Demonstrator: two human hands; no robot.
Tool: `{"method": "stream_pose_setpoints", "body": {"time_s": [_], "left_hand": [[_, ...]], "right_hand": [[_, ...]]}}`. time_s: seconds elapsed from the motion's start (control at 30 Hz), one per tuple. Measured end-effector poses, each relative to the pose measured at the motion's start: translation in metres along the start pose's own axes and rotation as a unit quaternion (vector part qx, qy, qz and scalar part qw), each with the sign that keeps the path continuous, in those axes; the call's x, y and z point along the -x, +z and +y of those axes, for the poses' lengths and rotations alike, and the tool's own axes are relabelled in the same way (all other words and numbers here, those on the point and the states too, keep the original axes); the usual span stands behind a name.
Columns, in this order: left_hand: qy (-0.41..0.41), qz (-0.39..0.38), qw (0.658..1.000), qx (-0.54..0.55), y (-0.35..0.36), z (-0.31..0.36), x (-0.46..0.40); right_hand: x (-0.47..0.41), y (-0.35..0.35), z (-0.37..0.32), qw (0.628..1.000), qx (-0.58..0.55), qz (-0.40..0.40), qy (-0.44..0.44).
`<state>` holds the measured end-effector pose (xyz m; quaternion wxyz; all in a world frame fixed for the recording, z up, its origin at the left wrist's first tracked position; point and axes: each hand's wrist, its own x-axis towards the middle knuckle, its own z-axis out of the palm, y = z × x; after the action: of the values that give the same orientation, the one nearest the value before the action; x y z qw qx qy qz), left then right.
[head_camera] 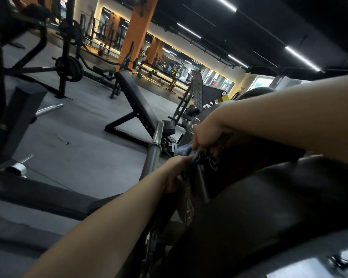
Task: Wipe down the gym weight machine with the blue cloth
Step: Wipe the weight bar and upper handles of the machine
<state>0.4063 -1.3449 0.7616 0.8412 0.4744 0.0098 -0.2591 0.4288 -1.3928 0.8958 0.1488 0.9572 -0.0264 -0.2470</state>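
Gripping the cloth [186, 150] in both hands, we are pinching it with left hand [174, 173] and right hand [211, 133] against the machine [269, 197], beside a bar [154, 151].

Two hands are in view, the left hand [174, 173] and the right hand [208, 133]. One blue cloth [184, 150] is bunched between them. One chrome bar [154, 149] angles beside them. One incline bench [136, 103] stands behind, and two orange pillars [137, 31], possibly more past the blur.
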Motion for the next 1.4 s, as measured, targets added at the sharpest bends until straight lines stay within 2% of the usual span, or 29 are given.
{"method": "stream_pose_setpoints", "body": {"time_s": [0.07,0.17,0.37,0.57,0.67,0.83,0.97,1.07,1.2,1.4], "left_hand": [[0.006,-0.005,1.0,-0.021,-0.001,-0.006,0.011],[0.007,-0.027,0.999,-0.037,-0.004,-0.014,0.028],[0.052,-0.081,0.99,-0.1,-0.001,-0.028,0.068],[0.078,-0.06,0.97,-0.222,0.002,-0.016,0.112],[0.104,-0.041,0.965,-0.236,0.012,0.009,0.138],[0.158,-0.031,0.969,-0.189,0.049,0.057,0.173],[0.19,-0.058,0.953,-0.229,0.097,0.087,0.189],[0.207,-0.073,0.944,-0.247,0.136,0.099,0.19],[0.216,-0.124,0.927,-0.28,0.188,0.104,0.182],[0.169,-0.203,0.889,-0.373,0.246,0.104,0.164]], "right_hand": [[0.005,0.006,0.003,0.999,-0.004,-0.032,-0.01],[0.025,0.012,0.003,0.999,-0.01,-0.038,-0.016],[0.059,0.028,-0.004,0.996,0.04,-0.075,-0.021],[0.085,0.041,-0.003,0.996,-0.022,-0.017,-0.082],[0.104,0.033,0.004,0.99,-0.023,-0.031,-0.132],[0.16,-0.002,0.043,0.97,-0.081,0.026,-0.229],[0.195,-0.013,0.096,0.953,-0.126,0.092,-0.26],[0.217,-0.007,0.136,0.94,-0.145,0.187,-0.248],[0.239,0.009,0.186,0.918,-0.187,0.272,-0.218],[0.244,0.037,0.248,0.889,-0.179,0.397,-0.141]]}}
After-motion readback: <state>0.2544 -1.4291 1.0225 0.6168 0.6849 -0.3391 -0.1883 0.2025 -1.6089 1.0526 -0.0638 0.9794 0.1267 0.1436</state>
